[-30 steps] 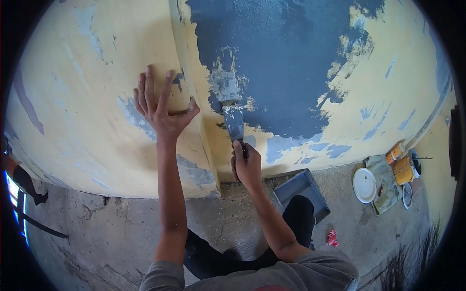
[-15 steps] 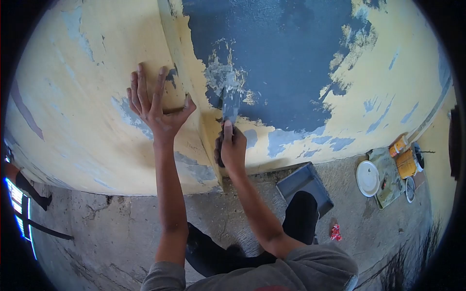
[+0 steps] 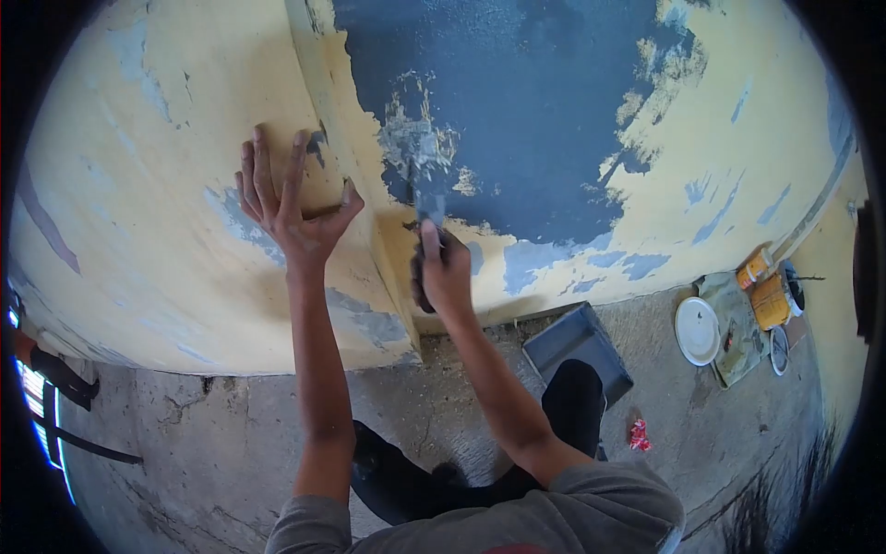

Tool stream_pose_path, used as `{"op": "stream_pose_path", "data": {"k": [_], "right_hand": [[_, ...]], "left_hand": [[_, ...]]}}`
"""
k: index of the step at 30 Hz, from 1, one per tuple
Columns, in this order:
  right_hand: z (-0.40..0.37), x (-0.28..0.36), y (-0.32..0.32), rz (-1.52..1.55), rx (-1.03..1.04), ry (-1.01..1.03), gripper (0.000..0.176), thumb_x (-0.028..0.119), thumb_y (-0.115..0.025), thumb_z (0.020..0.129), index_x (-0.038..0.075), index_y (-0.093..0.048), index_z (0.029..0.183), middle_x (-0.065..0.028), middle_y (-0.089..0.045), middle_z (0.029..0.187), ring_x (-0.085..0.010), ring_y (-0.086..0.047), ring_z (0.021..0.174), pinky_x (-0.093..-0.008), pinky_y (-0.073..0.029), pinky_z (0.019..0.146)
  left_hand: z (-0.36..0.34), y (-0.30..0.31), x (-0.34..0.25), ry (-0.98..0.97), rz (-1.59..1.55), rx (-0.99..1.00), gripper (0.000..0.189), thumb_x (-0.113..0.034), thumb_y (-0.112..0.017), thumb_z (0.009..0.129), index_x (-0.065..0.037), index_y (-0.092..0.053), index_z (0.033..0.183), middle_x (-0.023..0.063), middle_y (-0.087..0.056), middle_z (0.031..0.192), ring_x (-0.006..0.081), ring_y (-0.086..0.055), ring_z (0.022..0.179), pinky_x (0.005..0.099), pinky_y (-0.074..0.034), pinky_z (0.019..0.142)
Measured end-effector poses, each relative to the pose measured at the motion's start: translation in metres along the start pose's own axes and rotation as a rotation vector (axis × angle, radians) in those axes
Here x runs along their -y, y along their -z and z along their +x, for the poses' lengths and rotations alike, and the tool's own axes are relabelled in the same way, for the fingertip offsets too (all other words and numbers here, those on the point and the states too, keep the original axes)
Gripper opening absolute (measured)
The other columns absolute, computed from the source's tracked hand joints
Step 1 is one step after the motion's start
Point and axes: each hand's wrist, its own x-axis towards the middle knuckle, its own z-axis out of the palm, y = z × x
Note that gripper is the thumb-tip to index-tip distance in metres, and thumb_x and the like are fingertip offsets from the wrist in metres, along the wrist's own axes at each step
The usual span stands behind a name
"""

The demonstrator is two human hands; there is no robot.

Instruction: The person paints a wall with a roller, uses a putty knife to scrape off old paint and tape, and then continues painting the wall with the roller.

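My left hand point(image 3: 297, 214) lies spread against the cream-painted wall point(image 3: 221, 305), its thumb close to the corner edge of a projecting section. In my right hand point(image 3: 443, 272) is a scraper point(image 3: 430, 196) with a dark handle and a flat, smeared metal blade. The blade rests on the lower left part of a large dark blue-grey patch point(image 3: 535, 120). Around its tip the surface is rough, with whitish, flaking marks point(image 3: 420, 143). My fingers wrap the handle and the thumb stretches along it toward the blade.
A grey plastic tray point(image 3: 581, 346) sits on the concrete floor by the wall base, beside my knee. Farther right are a white lid point(image 3: 698, 331), a cloth point(image 3: 738, 337) and yellow containers point(image 3: 770, 303). A red-and-white wrapper point(image 3: 639, 434) lies nearby. Another person's leg point(image 3: 60, 374) shows at far left.
The view has shifted slightly. My right hand and the scraper have moved a little against the patch, blade still on the wall. My left hand keeps its place on the wall.
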Motion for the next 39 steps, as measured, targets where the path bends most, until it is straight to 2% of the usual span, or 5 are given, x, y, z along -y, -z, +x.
{"op": "stream_pose_path", "data": {"k": [1,12,16,23,39], "right_hand": [[-0.009,0.005,0.015,0.124,0.084,-0.245,0.04,0.035,-0.052,0.101,0.001,-0.056,0.081,0.0003,-0.048,0.053,-0.0089,-0.045,0.038,-0.0286,-0.035,0.036],[-0.057,0.005,0.185,-0.055,-0.008,-0.254,0.025,0.021,-0.055,0.098,-0.002,-0.061,0.107,-0.0005,-0.052,0.064,-0.0083,-0.047,0.045,-0.0258,-0.037,0.043],[-0.089,-0.018,0.293,-0.273,-0.376,-0.131,0.028,0.027,-0.052,0.101,0.004,-0.065,0.108,0.0032,-0.05,0.066,-0.0055,-0.046,0.056,-0.0233,-0.037,0.052],[-0.236,-0.12,0.561,-1.224,-0.651,-0.634,0.033,0.03,-0.053,0.098,0.004,-0.066,0.113,-0.0211,-0.068,0.085,-0.0353,-0.068,0.08,-0.0453,-0.049,0.07],[-0.213,-0.185,0.547,-1.252,-0.619,-0.802,0.04,0.022,-0.052,0.095,0.005,-0.054,0.13,-0.0385,-0.056,0.103,-0.0527,-0.06,0.091,-0.0539,-0.052,0.079]], "left_hand": [[-0.001,0.0,0.001,-0.001,-0.004,-0.007,0.068,-0.04,-0.073,0.063,-0.024,-0.064,0.128,0.0121,-0.045,0.147,0.0336,-0.039,0.136,0.0495,-0.026,0.112],[-0.027,0.0,0.002,-0.101,0.008,0.017,0.066,-0.028,-0.076,0.069,-0.013,-0.061,0.131,0.0193,-0.043,0.147,0.0388,-0.04,0.135,0.0541,-0.033,0.108],[-0.042,-0.007,0.016,-0.154,0.093,0.034,0.067,-0.04,-0.078,0.075,-0.01,-0.059,0.133,0.0202,-0.043,0.146,0.0347,-0.039,0.135,0.054,-0.034,0.106],[-0.06,-0.011,0.031,-0.196,0.03,-0.056,0.069,-0.044,-0.083,0.073,-0.001,-0.064,0.123,0.023,-0.048,0.138,0.0321,-0.043,0.132,0.0457,-0.047,0.098],[-0.064,-0.018,0.007,-0.11,0.051,-0.16,0.068,-0.048,-0.078,0.076,0.0,-0.063,0.123,0.0222,-0.054,0.134,0.0345,-0.046,0.127,0.0504,-0.033,0.105]]}}
